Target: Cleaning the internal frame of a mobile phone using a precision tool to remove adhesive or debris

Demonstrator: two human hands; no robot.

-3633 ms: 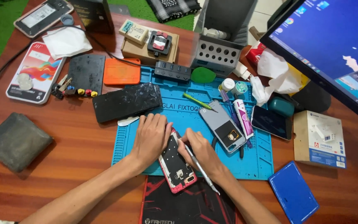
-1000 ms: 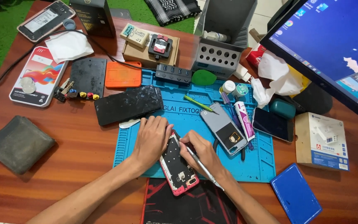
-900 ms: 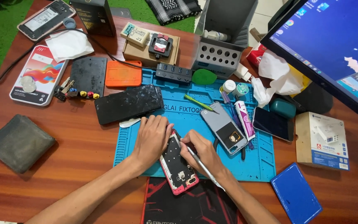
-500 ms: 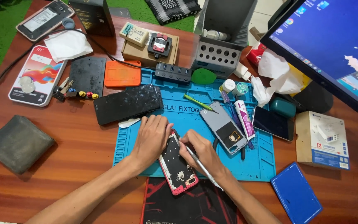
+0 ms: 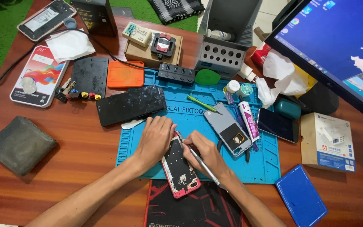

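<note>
Two hands worked over one opened phone [image 5: 180, 167], red-edged, back cover off, lying on the lower edge of the blue repair mat [image 5: 269, 168] and overhanging onto the dark red-printed pad [image 5: 206, 208] nearer the person. Its long axis ran from the upper left, under the fingers, down and slightly right toward the person, camera end nearest the body. Left hand [image 5: 156, 141] lay flat on the phone's upper left corner and side, fingers together and curled over the edge, pressing it down; grip closed on the phone's frame, nothing else in it. Right hand [image 5: 202, 153] sat just right of the phone, touching its right edge, grip narrow in a pen-style pinch around a thin metal tool [image 5: 201, 163]. Tool shaft slanted from the lower right up to the upper left, tip meeting the phone near its top right corner, right between the two hands; exact contact point was hidden by the fingers. Right hand was the nearer to the tip's working spot; left was the steadier. Beside them on the mat lay a grey phone back [image 5: 228, 129] to the right, apart from the hands, and a cracked black phone [image 5: 131, 105] above left, also untouched. Desk [image 5: 80, 143] was wooden, crowded.
</note>
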